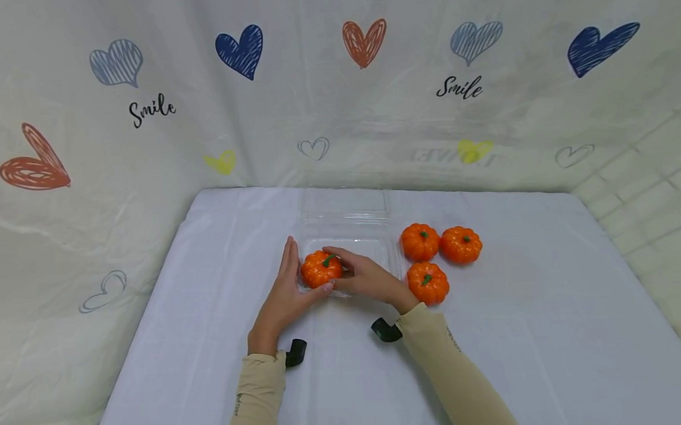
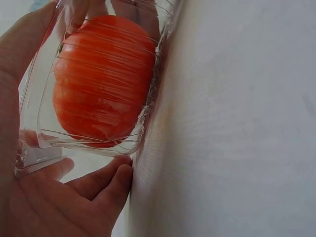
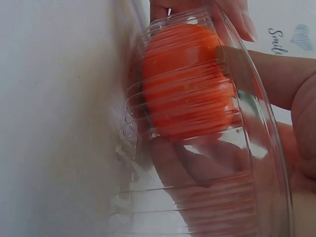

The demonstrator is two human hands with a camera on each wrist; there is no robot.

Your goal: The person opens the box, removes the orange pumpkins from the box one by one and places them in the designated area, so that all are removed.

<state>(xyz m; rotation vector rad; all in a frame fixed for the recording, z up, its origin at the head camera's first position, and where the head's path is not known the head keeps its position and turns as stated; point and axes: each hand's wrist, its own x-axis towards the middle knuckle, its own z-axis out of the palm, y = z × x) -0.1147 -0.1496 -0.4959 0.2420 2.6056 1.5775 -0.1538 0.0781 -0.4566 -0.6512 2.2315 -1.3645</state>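
White tablecloth [image 1: 519, 331] underneath; heart-print sheet [image 1: 336, 100] behind.

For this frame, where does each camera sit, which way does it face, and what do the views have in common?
Head: worn on the head, looking forward and down at the white table; shows both forearms, left hand and right hand around a pumpkin in a clear plastic container; three pumpkins lie beside.
Left wrist: low at the table, facing the container wall; palm and fingers show.
Right wrist: opposite side, low; fingers show.
Shared: all three views show that pumpkin inside the container.
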